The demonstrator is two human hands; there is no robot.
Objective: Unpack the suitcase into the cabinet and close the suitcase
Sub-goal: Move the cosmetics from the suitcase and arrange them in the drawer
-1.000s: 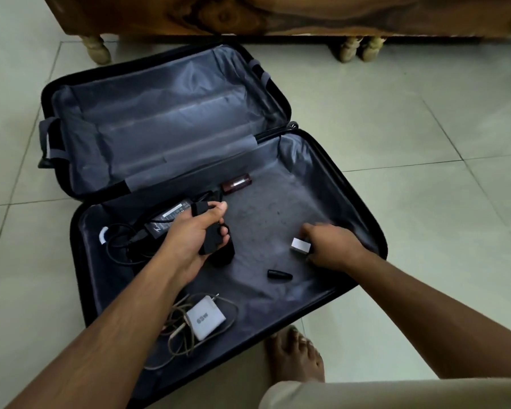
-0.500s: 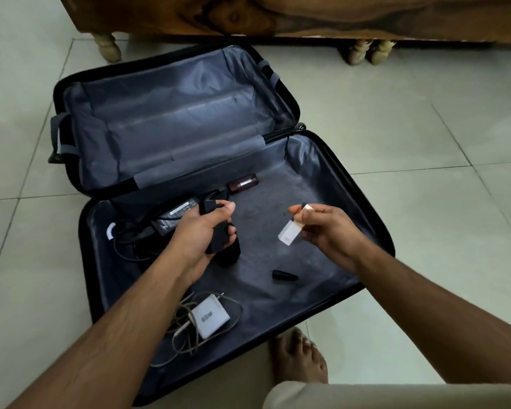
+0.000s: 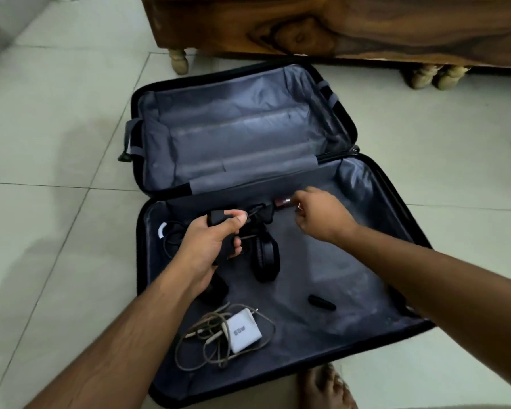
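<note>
- Your suitcase [image 3: 375, 184] lies open flat on the tiled floor [image 3: 42, 202]; the far half, toward 12 o'clock, shows only grey lining; the near half holds the loose items
- Your left hand [image 3: 210, 246] is curled round a small black object [image 3: 219, 218], thumb pressed on top; it hovers above the near half at about 10 o'clock from that half's middle
- Your right hand [image 3: 322, 216] reaches toward 12 o'clock, fingers bent, at a small dark red item [image 3: 282, 202] lying against the hinge wall; the hand is blurred, and something pale glints at its fingers; you cannot tell whether it grips anything
- A pair of black headphones [image 3: 264, 258] lies between your two hands, just at 4 o'clock of the left one
- A white charger [image 3: 244, 330] with a tangled brownish cable [image 3: 201, 343] sits at 6 o'clock in the near half, close to the front rim
- A small black capsule-shaped piece [image 3: 322, 302] lies alone at 4 o'clock of the headphones, under your right forearm
- A black cable coil [image 3: 171, 237] rests at 9 o'clock, partly hidden by your left hand
- The wooden cabinet [image 3: 337, 25] stands on turned legs at 12 o'clock, just beyond the suitcase
- Your bare foot [image 3: 325, 388] rests on the floor at 6 o'clock, beside the front rim
</note>
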